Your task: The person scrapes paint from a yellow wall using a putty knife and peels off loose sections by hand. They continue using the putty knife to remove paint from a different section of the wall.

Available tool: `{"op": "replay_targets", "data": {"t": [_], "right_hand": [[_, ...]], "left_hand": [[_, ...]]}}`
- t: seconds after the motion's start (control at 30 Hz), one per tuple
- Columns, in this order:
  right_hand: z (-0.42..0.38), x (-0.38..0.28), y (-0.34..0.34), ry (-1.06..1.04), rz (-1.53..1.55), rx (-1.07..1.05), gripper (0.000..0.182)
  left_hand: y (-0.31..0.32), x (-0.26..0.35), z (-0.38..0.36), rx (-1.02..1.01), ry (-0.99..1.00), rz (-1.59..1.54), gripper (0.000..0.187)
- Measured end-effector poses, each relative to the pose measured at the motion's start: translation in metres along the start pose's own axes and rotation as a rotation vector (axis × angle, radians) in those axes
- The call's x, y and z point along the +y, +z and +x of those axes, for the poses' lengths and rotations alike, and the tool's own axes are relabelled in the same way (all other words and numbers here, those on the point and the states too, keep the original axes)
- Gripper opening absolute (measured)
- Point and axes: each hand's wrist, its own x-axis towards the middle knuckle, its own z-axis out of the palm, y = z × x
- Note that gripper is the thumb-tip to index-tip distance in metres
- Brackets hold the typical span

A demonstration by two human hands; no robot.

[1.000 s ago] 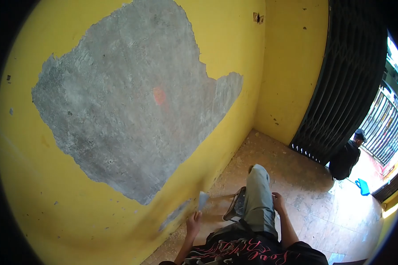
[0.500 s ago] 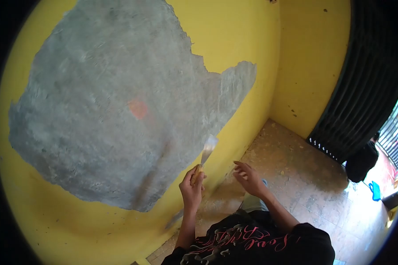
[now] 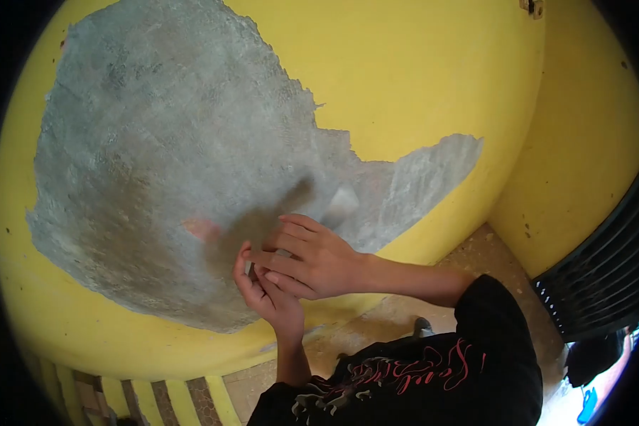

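Note:
My left hand (image 3: 268, 292) is held up in front of the wall with its fingers curled around a putty knife (image 3: 282, 253). Only small grey bits of the knife show between the fingers; its handle is hidden. My right hand (image 3: 321, 261) lies across the knife and the left fingers, palm down, its fingers spread and touching them. Behind both hands is a large grey patch (image 3: 170, 135) of bare plaster with ragged edges in the yellow wall (image 3: 405, 78). A small reddish spot (image 3: 202, 228) marks the patch close to my left hand.
A dark slatted gate (image 3: 603, 248) stands at the right, past the wall corner. Tiled floor (image 3: 383, 323) lies below. Yellow-striped openings (image 3: 145, 401) are at the lower left. A dark shape (image 3: 595, 358) and a blue object (image 3: 587, 406) are near the bright doorway.
My right hand has moved left from beside the knife onto it and the left hand. Both hands are higher, against the plaster patch, and the view has turned left.

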Motion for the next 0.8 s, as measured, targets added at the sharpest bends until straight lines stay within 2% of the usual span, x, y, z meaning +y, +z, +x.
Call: {"op": "replay_targets", "data": {"t": [0.1, 0.2, 0.27, 0.33, 0.43, 0.5, 0.53, 0.6, 0.63, 0.7, 0.77, 0.8], "right_hand": [[0.021, 0.012, 0.019, -0.044, -0.021, 0.011, 0.025], [0.043, 0.025, 0.028, -0.145, -0.044, -0.033, 0.029], [0.055, 0.034, 0.030, -0.366, -0.012, 0.019, 0.046], [0.070, 0.040, 0.025, -0.406, 0.005, 0.053, 0.048], [0.082, 0.046, 0.017, -0.442, -0.017, 0.103, 0.049], [0.091, 0.052, 0.012, -0.448, -0.076, 0.131, 0.047], [0.094, 0.054, 0.009, -0.429, -0.091, 0.118, 0.044], [0.095, 0.057, 0.009, -0.402, -0.111, 0.104, 0.043], [0.096, 0.056, 0.013, -0.388, -0.140, 0.150, 0.042], [0.098, 0.056, 0.022, -0.377, -0.165, 0.196, 0.042], [0.098, 0.055, 0.031, -0.447, -0.095, 0.215, 0.030], [0.096, 0.053, 0.032, -0.444, -0.095, 0.222, 0.030]], "left_hand": [[-0.003, 0.001, 0.016, 0.013, 0.021, -0.023, 0.049], [-0.007, 0.019, 0.033, 0.044, 0.067, 0.005, 0.047], [-0.008, 0.034, 0.047, 0.062, 0.073, 0.000, 0.048], [-0.009, 0.040, 0.056, 0.088, 0.065, 0.000, 0.049], [-0.022, 0.036, 0.073, 0.022, 0.167, -0.056, 0.051], [-0.035, 0.028, 0.087, 0.018, 0.432, 0.161, 0.050], [-0.032, 0.032, 0.096, 0.008, 0.433, 0.159, 0.050], [-0.013, 0.045, 0.118, -0.029, 0.932, 0.301, 0.046], [-0.006, 0.045, 0.124, -0.033, 0.931, 0.298, 0.046], [0.005, 0.046, 0.134, -0.183, 1.076, 0.241, 0.041], [0.020, 0.049, 0.133, -0.216, 1.051, 0.169, 0.038], [0.025, 0.050, 0.132, -0.248, 1.024, 0.096, 0.035]]}}
